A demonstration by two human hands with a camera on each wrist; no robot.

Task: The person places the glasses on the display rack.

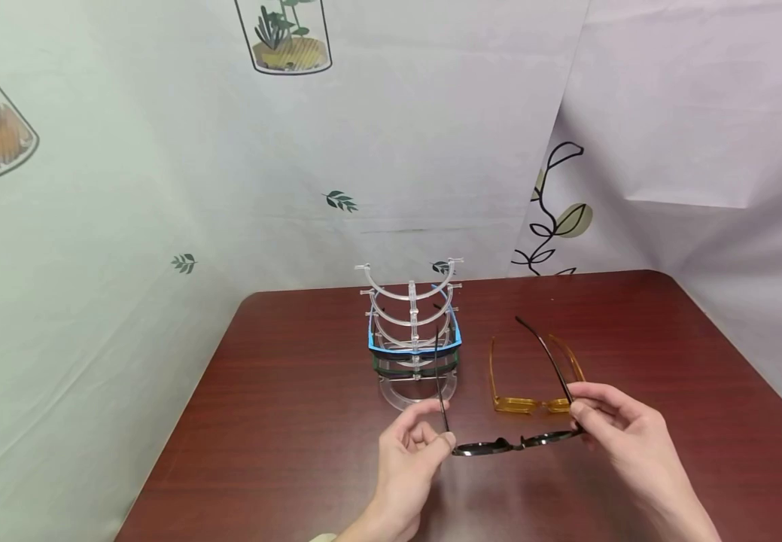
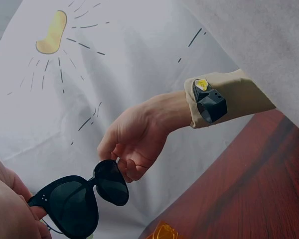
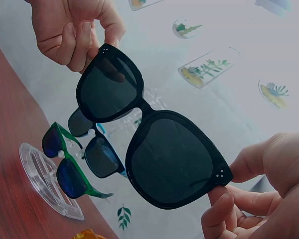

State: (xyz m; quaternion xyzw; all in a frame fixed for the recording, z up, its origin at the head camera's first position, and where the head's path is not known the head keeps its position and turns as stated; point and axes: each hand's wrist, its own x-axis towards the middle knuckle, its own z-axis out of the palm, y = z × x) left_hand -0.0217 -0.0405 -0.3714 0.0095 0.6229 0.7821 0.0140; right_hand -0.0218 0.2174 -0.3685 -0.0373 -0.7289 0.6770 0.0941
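A pair of black sunglasses (image 1: 485, 448) is held above the table with its temples unfolded and pointing away from me. My left hand (image 1: 409, 459) pinches it at the left hinge, and my right hand (image 1: 628, 444) pinches the right hinge. Dark lenses and small silver dots at the corners show on the sunglasses (image 3: 172, 159) in the right wrist view. Just beyond my right hand, yellow-framed glasses (image 1: 515, 405) lie on the table with temples spread. A clear display stand (image 1: 414, 309) stands past my left hand, bearing blue-framed glasses (image 1: 460, 331) above green-framed sunglasses (image 3: 72, 177).
The dark red wooden table (image 1: 282, 391) has rounded back corners. A pale cloth (image 1: 391, 150) printed with plants hangs behind and beside it. The stand's upper clear arms (image 1: 391, 295) carry no glasses.
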